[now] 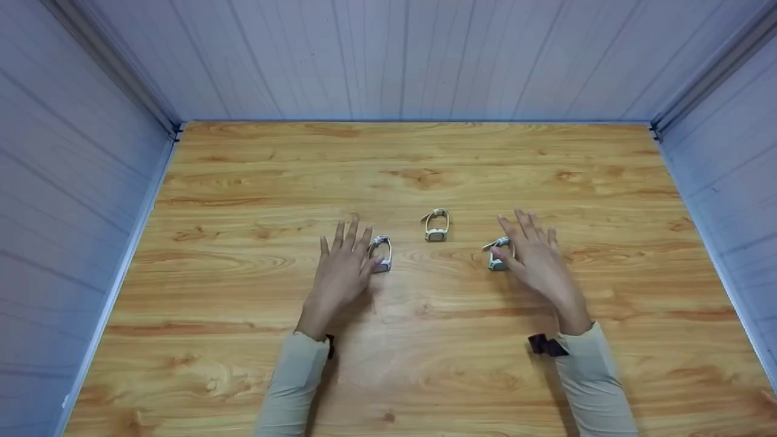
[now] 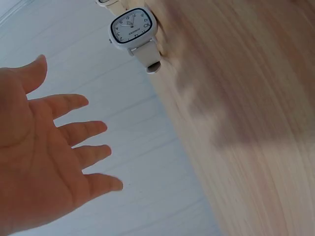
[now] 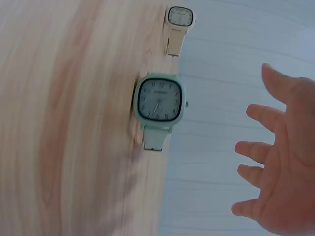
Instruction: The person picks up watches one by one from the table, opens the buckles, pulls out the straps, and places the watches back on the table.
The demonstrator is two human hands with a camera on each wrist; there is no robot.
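Observation:
Three wristwatches with square faces stand on the wooden table, their straps looped. My left hand (image 1: 345,267) hovers with spread fingers beside the white watch (image 1: 388,255), its thumb overlapping that watch in the head view. Over the table on the other side, my right hand (image 1: 540,261) is spread too, thumb across the mint-green watch (image 3: 160,101). Between and a little beyond the hands is the cream watch (image 1: 436,234). In the left wrist view, the white watch (image 2: 132,27) shows its numbered dial apart from the fingers. Both palms hold nothing.
The wood-grain table (image 1: 419,340) is bounded by a pale panelled wall (image 1: 376,60) at the back and by similar walls at the left (image 1: 67,182) and right (image 1: 728,158). Dark pieces (image 1: 546,345) sit at the cuffs of the light sleeves.

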